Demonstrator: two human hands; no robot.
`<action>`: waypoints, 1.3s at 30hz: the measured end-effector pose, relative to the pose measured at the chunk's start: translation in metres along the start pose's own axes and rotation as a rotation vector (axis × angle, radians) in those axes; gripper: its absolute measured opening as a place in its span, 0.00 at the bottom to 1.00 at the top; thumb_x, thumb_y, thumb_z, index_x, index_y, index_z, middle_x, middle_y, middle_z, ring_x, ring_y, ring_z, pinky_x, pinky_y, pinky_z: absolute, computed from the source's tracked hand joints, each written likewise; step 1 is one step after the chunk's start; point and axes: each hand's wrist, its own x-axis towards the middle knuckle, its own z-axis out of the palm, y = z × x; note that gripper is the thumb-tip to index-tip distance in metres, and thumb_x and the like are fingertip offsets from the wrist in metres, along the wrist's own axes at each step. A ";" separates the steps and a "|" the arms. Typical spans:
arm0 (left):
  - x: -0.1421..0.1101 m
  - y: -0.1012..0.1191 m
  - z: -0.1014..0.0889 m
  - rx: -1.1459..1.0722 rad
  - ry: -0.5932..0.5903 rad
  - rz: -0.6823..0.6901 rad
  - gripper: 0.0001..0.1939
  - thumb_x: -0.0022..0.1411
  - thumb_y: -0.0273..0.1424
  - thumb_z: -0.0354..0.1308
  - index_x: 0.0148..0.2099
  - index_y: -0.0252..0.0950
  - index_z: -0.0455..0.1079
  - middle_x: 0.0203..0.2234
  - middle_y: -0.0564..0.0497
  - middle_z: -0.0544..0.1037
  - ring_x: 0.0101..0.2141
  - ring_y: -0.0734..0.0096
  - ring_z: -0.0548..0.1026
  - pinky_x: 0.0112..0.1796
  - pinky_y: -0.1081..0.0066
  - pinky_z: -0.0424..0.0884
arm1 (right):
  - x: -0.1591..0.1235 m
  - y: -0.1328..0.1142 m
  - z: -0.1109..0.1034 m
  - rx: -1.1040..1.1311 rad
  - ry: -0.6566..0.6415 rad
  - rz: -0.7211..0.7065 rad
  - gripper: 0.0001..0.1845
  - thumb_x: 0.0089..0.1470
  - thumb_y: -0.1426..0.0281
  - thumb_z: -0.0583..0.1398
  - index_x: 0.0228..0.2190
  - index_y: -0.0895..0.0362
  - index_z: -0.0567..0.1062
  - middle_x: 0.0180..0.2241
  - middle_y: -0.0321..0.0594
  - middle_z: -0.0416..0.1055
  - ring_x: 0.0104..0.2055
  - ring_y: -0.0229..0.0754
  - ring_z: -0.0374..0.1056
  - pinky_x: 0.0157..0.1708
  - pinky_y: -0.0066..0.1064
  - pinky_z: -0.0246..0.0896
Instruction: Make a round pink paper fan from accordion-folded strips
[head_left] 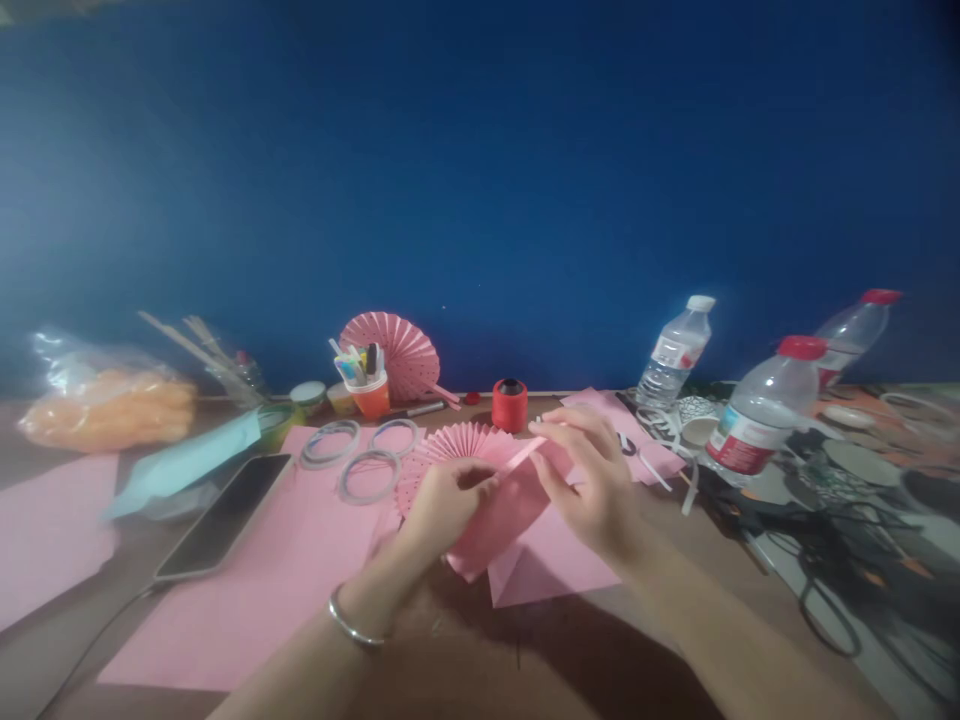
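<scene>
Between my two hands a pink sheet of paper (499, 525) is held up at a slant, with a narrow folded strip along its upper edge. My left hand (454, 500) pinches the left end of that fold. At the right end, the fingers and thumb of my right hand (589, 475) are closed on the same edge. Behind the sheet a pleated pink paper fan (457, 448) lies on the table, partly hidden by my left hand. More pink paper (555, 560) lies flat under my right hand.
Tape rings (369, 476) and a phone (225, 520) rest on pink paper at left. A red spool (510, 405), a cup of pens (370, 395) and another pleated fan (394, 350) stand behind. Bottles (765, 415) and cables (832, 560) crowd the right; a plastic bag (109, 400) sits far left.
</scene>
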 end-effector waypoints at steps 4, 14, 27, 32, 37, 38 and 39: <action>0.005 0.044 -0.015 0.265 -0.001 0.261 0.13 0.46 0.22 0.54 0.30 0.41 0.76 0.27 0.51 0.78 0.28 0.65 0.72 0.30 0.72 0.63 | 0.030 -0.016 -0.019 -0.144 -0.295 -0.072 0.08 0.49 0.73 0.56 0.32 0.51 0.74 0.33 0.39 0.72 0.41 0.46 0.64 0.47 0.45 0.48; -0.006 0.115 -0.037 0.488 -0.286 0.239 0.06 0.47 0.29 0.57 0.25 0.38 0.75 0.20 0.53 0.75 0.23 0.70 0.68 0.24 0.74 0.57 | 0.053 -0.018 -0.058 0.060 -0.652 0.258 0.09 0.45 0.69 0.58 0.18 0.52 0.77 0.16 0.33 0.70 0.17 0.35 0.60 0.17 0.28 0.45; 0.016 0.010 -0.015 0.754 -0.598 0.009 0.11 0.47 0.30 0.50 0.32 0.38 0.73 0.28 0.54 0.76 0.29 0.71 0.71 0.28 0.76 0.61 | -0.003 0.057 -0.008 -0.090 -1.248 0.590 0.11 0.40 0.66 0.57 0.26 0.55 0.77 0.22 0.36 0.72 0.22 0.37 0.63 0.18 0.25 0.48; 0.021 -0.003 -0.033 0.713 -0.572 -0.186 0.12 0.52 0.33 0.47 0.36 0.38 0.70 0.24 0.55 0.74 0.17 0.76 0.69 0.21 0.75 0.61 | -0.017 0.087 -0.007 -0.114 -1.178 0.569 0.11 0.42 0.64 0.57 0.23 0.56 0.76 0.21 0.37 0.72 0.21 0.36 0.62 0.19 0.26 0.48; 0.024 -0.002 -0.039 0.951 -0.400 0.045 0.11 0.55 0.28 0.45 0.32 0.36 0.69 0.23 0.52 0.74 0.27 0.71 0.72 0.29 0.74 0.65 | -0.020 0.089 -0.006 -0.142 -1.083 0.510 0.13 0.44 0.61 0.55 0.21 0.56 0.75 0.19 0.36 0.70 0.21 0.36 0.61 0.20 0.26 0.46; 0.022 0.000 -0.035 1.029 -0.346 0.131 0.11 0.56 0.27 0.45 0.32 0.35 0.69 0.25 0.50 0.74 0.30 0.70 0.72 0.32 0.72 0.65 | -0.019 0.084 -0.005 -0.153 -1.072 0.509 0.13 0.44 0.62 0.55 0.20 0.55 0.75 0.19 0.36 0.70 0.21 0.36 0.60 0.20 0.26 0.45; 0.020 0.001 -0.029 1.065 -0.323 0.177 0.11 0.57 0.27 0.45 0.33 0.33 0.69 0.28 0.47 0.74 0.33 0.67 0.71 0.35 0.70 0.64 | -0.018 0.077 -0.005 -0.165 -1.064 0.512 0.12 0.44 0.63 0.55 0.20 0.55 0.74 0.18 0.35 0.70 0.20 0.35 0.60 0.19 0.26 0.44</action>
